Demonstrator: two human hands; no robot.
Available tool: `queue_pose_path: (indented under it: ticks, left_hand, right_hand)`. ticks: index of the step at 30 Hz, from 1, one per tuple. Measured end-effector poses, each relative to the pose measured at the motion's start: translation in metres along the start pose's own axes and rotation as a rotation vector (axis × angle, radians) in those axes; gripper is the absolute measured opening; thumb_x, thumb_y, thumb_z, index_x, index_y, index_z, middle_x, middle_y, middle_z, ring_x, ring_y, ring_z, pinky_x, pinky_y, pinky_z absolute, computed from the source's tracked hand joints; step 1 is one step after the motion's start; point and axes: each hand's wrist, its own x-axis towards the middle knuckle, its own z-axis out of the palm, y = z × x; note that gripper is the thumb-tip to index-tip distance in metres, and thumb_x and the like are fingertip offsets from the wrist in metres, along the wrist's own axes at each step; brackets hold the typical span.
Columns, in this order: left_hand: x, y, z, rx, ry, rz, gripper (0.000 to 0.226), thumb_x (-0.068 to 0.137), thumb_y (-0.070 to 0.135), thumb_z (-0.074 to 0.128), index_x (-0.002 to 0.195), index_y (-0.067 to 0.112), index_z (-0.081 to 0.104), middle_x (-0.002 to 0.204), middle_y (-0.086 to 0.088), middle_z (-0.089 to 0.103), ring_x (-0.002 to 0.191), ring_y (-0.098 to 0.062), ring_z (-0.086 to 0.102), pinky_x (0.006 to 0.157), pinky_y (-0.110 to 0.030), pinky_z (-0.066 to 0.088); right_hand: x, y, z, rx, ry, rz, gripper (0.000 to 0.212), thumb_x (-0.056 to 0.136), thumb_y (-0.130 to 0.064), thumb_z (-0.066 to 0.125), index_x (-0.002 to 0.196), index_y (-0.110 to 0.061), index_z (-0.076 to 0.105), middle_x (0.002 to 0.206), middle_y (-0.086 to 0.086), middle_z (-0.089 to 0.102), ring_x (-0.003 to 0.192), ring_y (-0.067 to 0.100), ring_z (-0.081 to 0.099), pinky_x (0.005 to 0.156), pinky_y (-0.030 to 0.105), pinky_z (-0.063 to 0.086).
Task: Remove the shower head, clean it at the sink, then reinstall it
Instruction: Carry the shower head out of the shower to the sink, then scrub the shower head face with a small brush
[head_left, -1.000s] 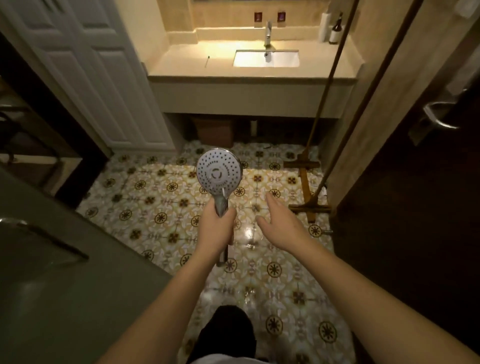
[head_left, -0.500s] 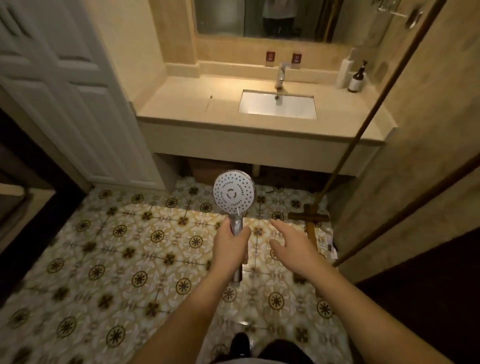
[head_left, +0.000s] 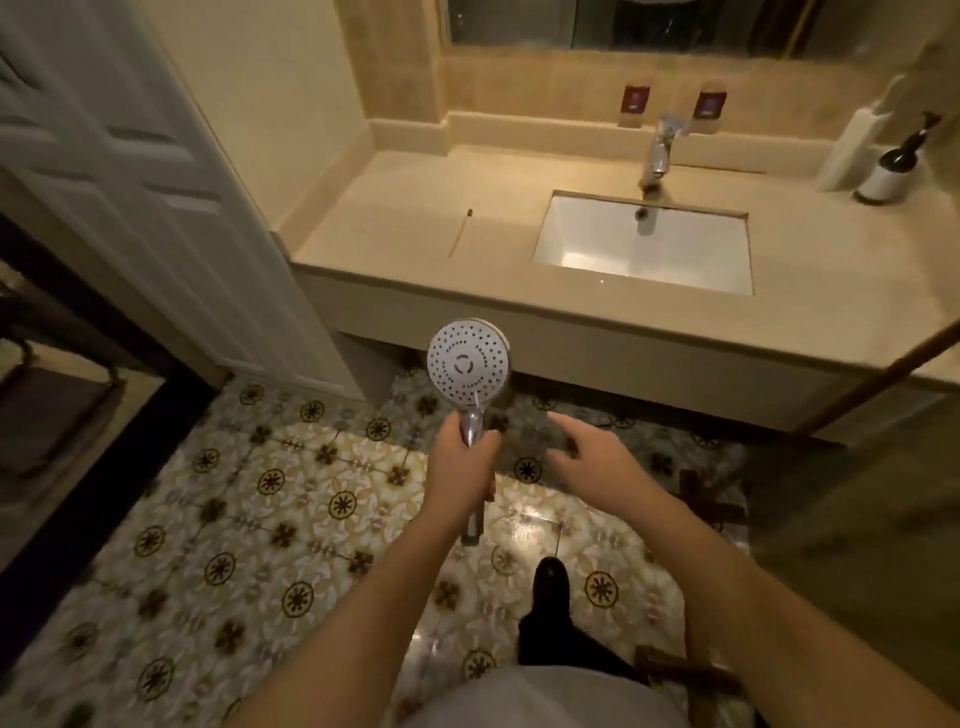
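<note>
My left hand (head_left: 460, 467) grips the chrome handle of the shower head (head_left: 467, 364), which stands upright with its white round spray face toward me, no hose attached. To its right my right hand (head_left: 592, 462) hovers with fingers relaxed and holds nothing. Ahead lies the white rectangular sink (head_left: 644, 244) set into a beige countertop (head_left: 395, 234), with a chrome faucet (head_left: 658, 153) behind the basin. The shower head is below and left of the sink, in front of the counter's edge.
A white panelled door (head_left: 130, 182) stands at the left. A dark bottle (head_left: 885, 171) and a white container (head_left: 844, 150) sit at the counter's back right. A thin stick (head_left: 460, 234) lies left of the basin. Patterned floor tiles (head_left: 260, 493) spread below; my dark shoe (head_left: 550, 577) steps forward.
I have walked closer to the sink; the counter and basin now fill the upper view. My left hand still carries the shower head upright, and my right hand stays beside it.
</note>
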Motion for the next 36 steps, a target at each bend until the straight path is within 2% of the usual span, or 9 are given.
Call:
queue_pose_path:
  ticks: [3,7,13,17,22,29,33,36]
  left_hand:
    - [0.049,0.028,0.007,-0.019,0.005,-0.006,0.01,0.093,0.014,0.061,0.093,0.014,0.051,0.069,-0.01,0.052,0.044,-0.019,0.049,0.044,-0.033,0.044]
    - [0.112,0.049,0.007,0.019,0.046,-0.034,0.012,0.095,0.014,0.062,0.089,0.018,0.052,0.06,-0.003,0.052,0.041,-0.017,0.049,0.042,-0.031,0.042]
    - [0.205,0.065,-0.001,-0.024,0.101,-0.084,0.011,0.096,0.017,0.062,0.094,0.011,0.052,0.052,-0.001,0.053,0.039,-0.02,0.049,0.038,-0.029,0.043]
    - [0.278,0.072,-0.01,-0.016,0.064,-0.11,0.015,0.097,0.018,0.062,0.09,0.018,0.049,0.05,0.0,0.053,0.038,-0.018,0.048,0.04,-0.029,0.044]
    - [0.375,0.079,-0.034,-0.005,-0.042,-0.095,0.012,0.099,0.017,0.062,0.092,0.021,0.053,0.051,0.002,0.054,0.039,-0.018,0.049,0.041,-0.028,0.044]
    - [0.488,0.098,-0.077,0.068,-0.162,-0.113,0.007,0.098,0.017,0.058,0.102,0.02,0.053,0.057,-0.004,0.056,0.039,-0.015,0.052,0.041,-0.026,0.045]
    - [0.528,0.098,-0.089,0.075,-0.206,-0.139,0.009,0.097,0.017,0.058,0.103,0.021,0.053,0.057,-0.005,0.062,0.046,-0.017,0.062,0.049,-0.03,0.055]
    - [0.545,0.097,-0.09,0.052,-0.219,-0.18,0.011,0.096,0.019,0.059,0.105,0.023,0.054,0.061,-0.008,0.065,0.051,-0.021,0.066,0.054,-0.036,0.06]
  right_hand:
    - [0.066,0.0,-0.026,-0.057,-0.032,-0.035,0.053,0.095,-0.039,0.054,0.146,-0.033,0.041,0.154,-0.006,0.039,0.138,0.015,0.04,0.102,0.023,0.031]
    - [0.144,-0.007,-0.048,-0.078,-0.086,-0.042,0.051,0.096,-0.038,0.054,0.145,-0.027,0.045,0.153,-0.003,0.041,0.134,0.019,0.046,0.106,0.028,0.034]
    - [0.235,-0.023,-0.054,-0.067,-0.19,-0.082,0.053,0.097,-0.038,0.051,0.147,-0.025,0.042,0.154,-0.002,0.041,0.141,0.018,0.036,0.112,0.03,0.028]
    - [0.301,-0.032,-0.055,-0.042,-0.152,-0.031,0.054,0.096,-0.044,0.046,0.146,-0.023,0.045,0.146,-0.003,0.05,0.135,0.019,0.043,0.102,0.025,0.029]
    - [0.389,-0.052,-0.051,-0.06,-0.103,0.06,0.051,0.097,-0.042,0.046,0.146,-0.025,0.044,0.15,-0.003,0.046,0.136,0.019,0.042,0.107,0.029,0.029]
    - [0.491,-0.098,-0.033,0.008,-0.076,0.262,0.049,0.096,-0.042,0.049,0.141,-0.023,0.049,0.144,0.0,0.053,0.127,0.019,0.051,0.099,0.028,0.035]
    - [0.534,-0.106,-0.024,0.031,-0.074,0.373,0.048,0.094,-0.042,0.052,0.135,-0.019,0.053,0.136,0.003,0.058,0.119,0.021,0.055,0.09,0.027,0.038]
    - [0.563,-0.111,-0.016,0.015,-0.06,0.428,0.04,0.092,-0.04,0.053,0.124,-0.017,0.058,0.123,0.007,0.064,0.098,0.021,0.058,0.08,0.029,0.042]
